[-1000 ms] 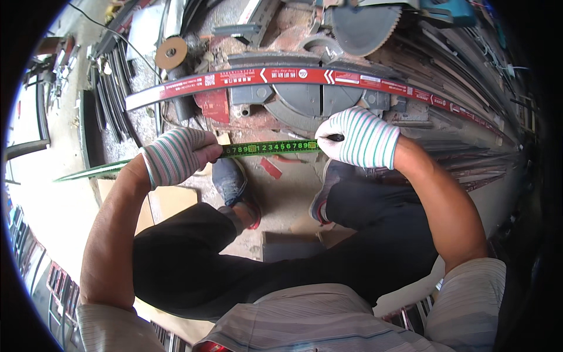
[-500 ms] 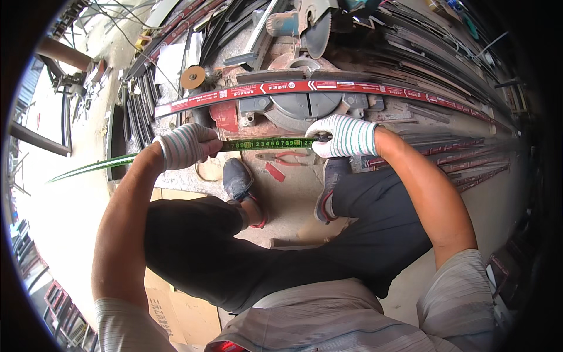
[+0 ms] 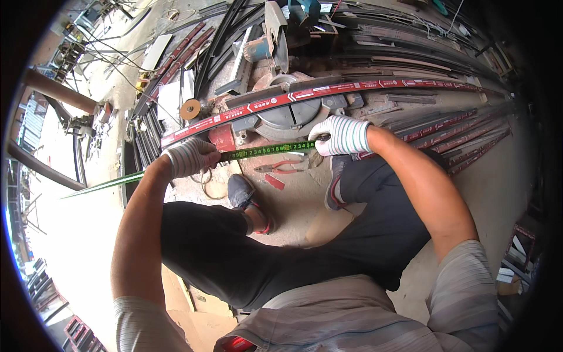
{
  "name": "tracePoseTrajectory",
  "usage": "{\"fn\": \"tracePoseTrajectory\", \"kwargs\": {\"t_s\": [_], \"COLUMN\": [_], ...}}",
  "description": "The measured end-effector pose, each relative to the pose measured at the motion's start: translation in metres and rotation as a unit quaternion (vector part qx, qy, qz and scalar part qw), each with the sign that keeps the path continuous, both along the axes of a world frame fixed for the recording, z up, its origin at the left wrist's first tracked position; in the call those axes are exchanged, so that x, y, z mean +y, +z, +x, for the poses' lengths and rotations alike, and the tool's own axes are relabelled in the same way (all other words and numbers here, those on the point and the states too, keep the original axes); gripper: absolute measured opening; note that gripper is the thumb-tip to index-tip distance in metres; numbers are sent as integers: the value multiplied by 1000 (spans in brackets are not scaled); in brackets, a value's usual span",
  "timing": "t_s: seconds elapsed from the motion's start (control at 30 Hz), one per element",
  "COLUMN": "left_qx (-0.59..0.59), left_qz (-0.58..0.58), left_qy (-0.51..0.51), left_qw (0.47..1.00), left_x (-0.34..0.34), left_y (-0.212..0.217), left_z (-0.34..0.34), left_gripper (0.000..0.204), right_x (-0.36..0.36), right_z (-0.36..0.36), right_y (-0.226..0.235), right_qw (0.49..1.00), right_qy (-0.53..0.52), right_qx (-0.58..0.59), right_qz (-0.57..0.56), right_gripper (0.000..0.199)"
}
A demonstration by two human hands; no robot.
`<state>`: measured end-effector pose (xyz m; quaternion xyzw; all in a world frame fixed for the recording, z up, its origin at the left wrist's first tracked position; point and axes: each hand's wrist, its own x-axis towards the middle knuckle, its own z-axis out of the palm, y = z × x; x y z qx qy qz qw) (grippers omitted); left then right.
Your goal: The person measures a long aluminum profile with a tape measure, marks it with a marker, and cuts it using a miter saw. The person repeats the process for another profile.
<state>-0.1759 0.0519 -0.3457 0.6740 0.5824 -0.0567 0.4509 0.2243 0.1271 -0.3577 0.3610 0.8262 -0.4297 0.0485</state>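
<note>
Both my hands wear white striped work gloves. A dark tape measure blade with green marks [image 3: 267, 150] stretches between them, tilted slightly up to the right. My left hand [image 3: 190, 158] pinches the blade, and its free length runs on past that hand to the left. My right hand [image 3: 342, 136] is closed on the other part of the blade, near the saw base; whether the tape's case is in it, I cannot make out. Just beyond the blade, a long profile with red film [image 3: 258, 106] lies across the mitre saw [image 3: 290, 120], apart from my hands.
Red-handled pliers [image 3: 277, 167] and a red scrap [image 3: 274, 182] lie on the floor between my feet. A round tan disc [image 3: 190, 109] stands left of the saw. More red-filmed profiles [image 3: 463, 138] lie at the right. Cardboard [image 3: 202, 308] is on the floor at lower left.
The view has shifted and turned slightly. The blade now slopes up to the right, and slightly more of its marked length shows between my hands. Both hands keep their grip.
</note>
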Motion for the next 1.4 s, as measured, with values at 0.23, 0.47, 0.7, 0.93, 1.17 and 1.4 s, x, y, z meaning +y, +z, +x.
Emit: {"fn": "tracePoseTrajectory", "kwargs": {"t_s": [0.23, 0.47, 0.7, 0.93, 1.17, 1.4], "left_qx": [96, 137, 150, 0, 135, 246], "left_qz": [-34, -89, -106, -21, 265, 351], "left_qy": [42, -2, 43, 78, 107, 37], "left_qw": [994, 987, 982, 997, 949, 903], "left_x": [-11, -9, 39, 62, 72, 114], "left_y": [6, -16, -33, -106, -188, -226], "left_z": [-2, -26, -34, -66, -87, -97], "left_gripper": [39, 50, 47, 32, 54, 84], "right_x": [7, 16, 23, 31, 45, 44], "right_z": [-5, -1, -5, -12, -37, -44], "right_y": [-46, -74, -129, -195, -239, -269], "right_qw": [999, 999, 984, 977, 966, 951], "right_qy": [17, 27, 77, 90, 103, 74], "right_qx": [27, -39, -162, -195, -239, -300], "right_qz": [39, 17, 2, -1, -10, -24], "right_gripper": [19, 16, 19, 23, 24, 24]}}
